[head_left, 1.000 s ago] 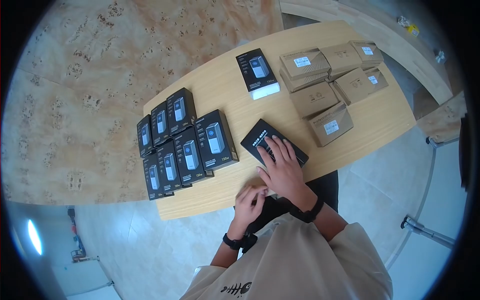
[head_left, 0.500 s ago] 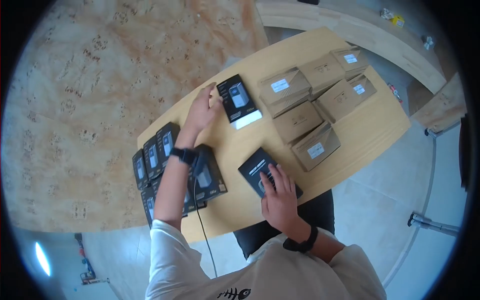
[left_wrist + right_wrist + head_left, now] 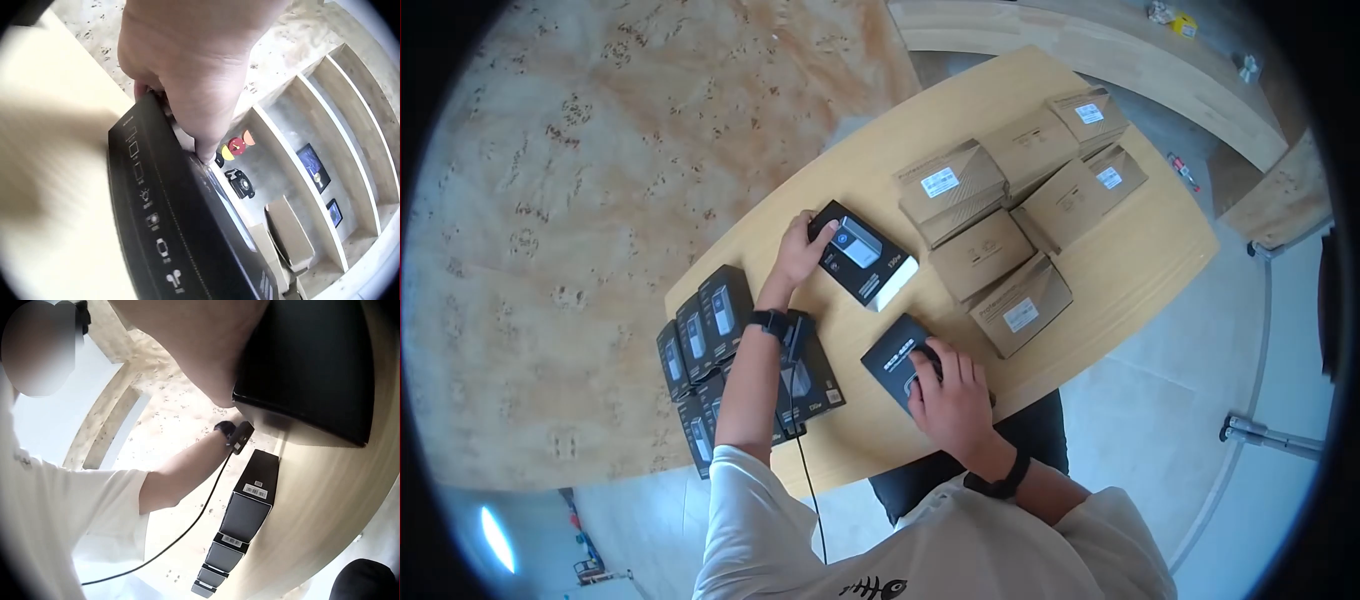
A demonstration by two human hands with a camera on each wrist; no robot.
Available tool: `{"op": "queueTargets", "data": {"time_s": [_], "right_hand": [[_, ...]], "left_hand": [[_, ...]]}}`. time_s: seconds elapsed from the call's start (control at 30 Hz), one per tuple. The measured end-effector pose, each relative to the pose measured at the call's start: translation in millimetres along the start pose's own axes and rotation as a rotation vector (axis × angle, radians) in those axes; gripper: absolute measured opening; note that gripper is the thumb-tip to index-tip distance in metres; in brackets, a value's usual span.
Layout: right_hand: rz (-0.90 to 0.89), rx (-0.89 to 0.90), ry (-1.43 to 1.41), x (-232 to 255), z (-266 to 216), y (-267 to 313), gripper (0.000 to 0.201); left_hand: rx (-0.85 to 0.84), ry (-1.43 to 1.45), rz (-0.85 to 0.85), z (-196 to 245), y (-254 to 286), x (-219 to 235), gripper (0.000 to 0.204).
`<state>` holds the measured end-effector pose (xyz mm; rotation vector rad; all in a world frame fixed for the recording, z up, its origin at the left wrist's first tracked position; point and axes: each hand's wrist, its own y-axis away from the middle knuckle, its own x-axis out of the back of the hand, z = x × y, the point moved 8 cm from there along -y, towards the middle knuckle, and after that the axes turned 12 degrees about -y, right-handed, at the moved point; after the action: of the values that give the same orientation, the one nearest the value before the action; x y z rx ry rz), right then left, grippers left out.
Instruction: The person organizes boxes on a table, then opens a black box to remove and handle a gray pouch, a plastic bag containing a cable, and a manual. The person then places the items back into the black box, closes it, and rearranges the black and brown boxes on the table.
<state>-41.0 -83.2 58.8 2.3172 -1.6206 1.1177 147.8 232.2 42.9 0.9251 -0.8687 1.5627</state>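
In the head view my left hand grips the far left end of a black box printed with a silver device. The left wrist view has my thumb over the front face of this black box, whose side bears a row of white icons. My right hand rests on a second dark box with white lettering, near the table's front edge. Its fingers lie spread and slightly bent across the top face. The right wrist view catches this dark box close up, the fingers mostly hidden.
Several brown cardboard boxes are stacked on the right of the wooden table. Several more black boxes stand in rows at the left, partly behind my left forearm. A black cable hangs from the left wrist.
My left hand has gone from beside the right hand out to the device-printed box and taken hold of it. That box now sits turned and closer. The right hand stays on the dark box.
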Motion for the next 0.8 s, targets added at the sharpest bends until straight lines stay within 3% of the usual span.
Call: {"op": "queueTargets", "data": {"time_s": [0.17,0.3,0.8], "right_hand": [[0.076,-0.047,0.067,7.8,3.1,16.6,0.049],[0.106,-0.016,0.090,6.8,-0.5,24.5,0.047],[0.143,0.043,0.087,7.6,-4.4,25.5,0.043]], "left_hand": [[0.012,-0.025,0.004,-13.6,53.3,5.5,0.041],[-0.033,0.039,0.028,10.6,80.3,-1.7,0.042],[0.038,-0.067,0.109,19.5,93.2,-13.1,0.044]]}}
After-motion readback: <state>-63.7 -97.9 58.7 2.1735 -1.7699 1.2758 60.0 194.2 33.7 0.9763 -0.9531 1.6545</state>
